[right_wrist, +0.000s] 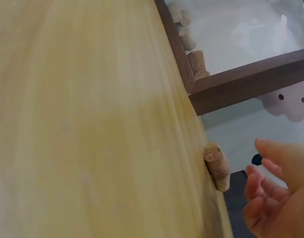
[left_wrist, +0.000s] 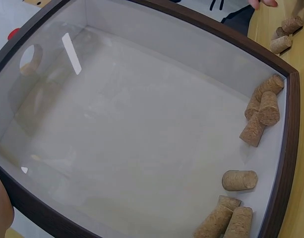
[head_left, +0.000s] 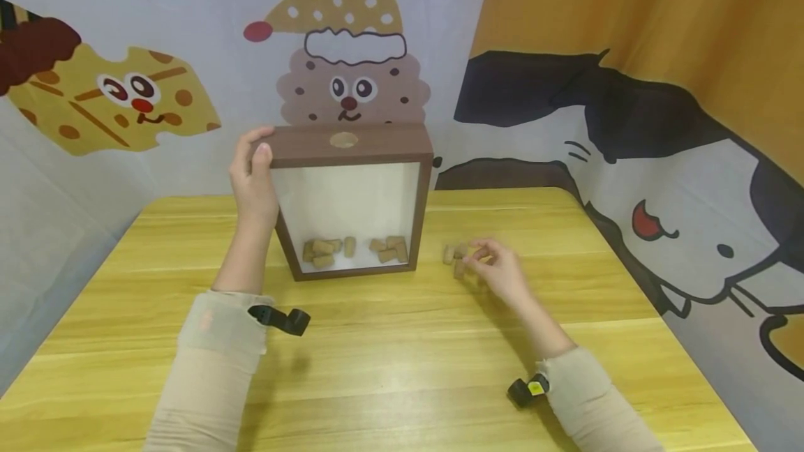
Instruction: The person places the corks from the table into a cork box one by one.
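Note:
My left hand (head_left: 254,180) grips the upper left corner of a brown wooden-framed box (head_left: 352,274) that stands upright on the table. The box has a clear front and a round hole (head_left: 344,139) in its top. Several corks (left_wrist: 268,108) lie along its bottom inside, in two groups with a single cork (left_wrist: 239,180) between them. Beside the box on the right, a small cluster of loose corks (left_wrist: 281,44) rests on the tabletop. Right at this cluster is my right hand (head_left: 499,274), fingers loosely bent; the right wrist view shows nothing between thumb and fingers.
The wood-grain table (head_left: 389,368) carries the box near its far edge. Behind it hangs a cloth with cartoon figures (head_left: 352,89), with a cat print and orange area (head_left: 628,5) on the right. Each wrist wears a black camera mount (head_left: 283,319).

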The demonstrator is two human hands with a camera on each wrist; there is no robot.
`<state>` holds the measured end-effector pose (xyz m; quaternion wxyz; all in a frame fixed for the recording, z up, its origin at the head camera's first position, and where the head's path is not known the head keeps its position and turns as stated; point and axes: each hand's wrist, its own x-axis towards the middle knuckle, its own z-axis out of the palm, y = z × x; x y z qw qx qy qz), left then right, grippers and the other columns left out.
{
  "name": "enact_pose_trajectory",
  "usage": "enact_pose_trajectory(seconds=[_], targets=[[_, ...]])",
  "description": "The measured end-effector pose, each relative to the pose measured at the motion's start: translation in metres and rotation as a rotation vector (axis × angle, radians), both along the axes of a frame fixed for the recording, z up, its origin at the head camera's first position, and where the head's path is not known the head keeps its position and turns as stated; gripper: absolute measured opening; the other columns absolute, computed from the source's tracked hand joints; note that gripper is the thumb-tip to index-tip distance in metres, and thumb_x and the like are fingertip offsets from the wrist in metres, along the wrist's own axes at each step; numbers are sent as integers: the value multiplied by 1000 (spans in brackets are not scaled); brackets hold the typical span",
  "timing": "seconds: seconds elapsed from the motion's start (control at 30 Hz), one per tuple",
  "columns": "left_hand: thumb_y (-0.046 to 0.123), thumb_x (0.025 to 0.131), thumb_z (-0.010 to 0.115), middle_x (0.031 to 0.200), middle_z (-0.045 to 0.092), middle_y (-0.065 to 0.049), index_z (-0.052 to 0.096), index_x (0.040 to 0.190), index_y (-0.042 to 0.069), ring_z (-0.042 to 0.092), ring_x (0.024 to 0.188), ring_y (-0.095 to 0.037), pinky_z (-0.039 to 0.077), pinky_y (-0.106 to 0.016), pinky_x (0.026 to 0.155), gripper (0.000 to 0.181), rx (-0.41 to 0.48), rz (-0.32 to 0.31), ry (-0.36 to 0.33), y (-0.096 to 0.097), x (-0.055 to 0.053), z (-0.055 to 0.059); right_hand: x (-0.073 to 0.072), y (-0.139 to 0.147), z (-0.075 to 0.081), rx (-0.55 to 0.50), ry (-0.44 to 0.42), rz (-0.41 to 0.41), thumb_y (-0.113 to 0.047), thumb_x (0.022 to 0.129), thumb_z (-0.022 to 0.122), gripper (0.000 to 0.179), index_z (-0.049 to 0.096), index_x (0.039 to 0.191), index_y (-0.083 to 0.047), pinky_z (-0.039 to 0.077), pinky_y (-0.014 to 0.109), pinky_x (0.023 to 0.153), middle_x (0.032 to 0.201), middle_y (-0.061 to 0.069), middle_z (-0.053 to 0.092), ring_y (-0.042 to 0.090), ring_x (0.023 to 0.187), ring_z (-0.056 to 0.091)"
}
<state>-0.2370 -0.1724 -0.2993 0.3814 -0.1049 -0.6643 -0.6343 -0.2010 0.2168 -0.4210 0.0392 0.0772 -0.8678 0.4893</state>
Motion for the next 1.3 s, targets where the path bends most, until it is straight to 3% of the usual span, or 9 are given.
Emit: enact_pose_trajectory(seconds=[0.37,0.5,0.73,0.97,1.17,1.3], targets=[[36,87,45,126,58,-6,63,116,6,43,123,-17,27,-35,100,46,5,1,16,-1,-2,-1,-3,-3,-19,60,-78,-8,-19,86,71,39,60,117,1,52,36,71,96,13,66,28,88,62],[34,88,44,129,56,-12,62,116,6,43,123,-17,27,-35,100,44,6,0,13,-1,-2,-1,-6,-5,-22,103,-73,-27,-24,84,73,38,63,114,-3,50,39,75,94,9,67,27,90,61],[35,88,44,128,57,-5,62,117,7,42,124,-17,27,-36,101,44,4,-3,0,-1,-2,-1,-5,-8,-23,122,-74,-49,-24,83,74,26,67,102,-7,47,42,80,91,5,66,25,89,59],[34,88,45,129,55,-13,62,117,5,43,123,-17,28,-35,100,45,2,-6,19,-1,-3,-1,0,-11,-22,104,-59,-56,-21,83,74,27,66,104,-6,50,41,78,93,7,67,25,90,62],[33,89,45,128,56,-8,62,117,5,42,124,-17,28,-35,100,44,-1,-8,19,-1,-3,-1,1,-12,-20,50,-54,-51,-15,82,74,26,65,104,-4,52,33,70,97,9,67,26,89,62],[32,89,44,126,58,-3,62,117,6,42,124,-17,27,-35,100,42,-3,0,15,-1,-2,0,4,-15,-11,13,-40,-55,-12,82,74,26,65,105,-4,50,29,58,100,10,66,25,75,61]])
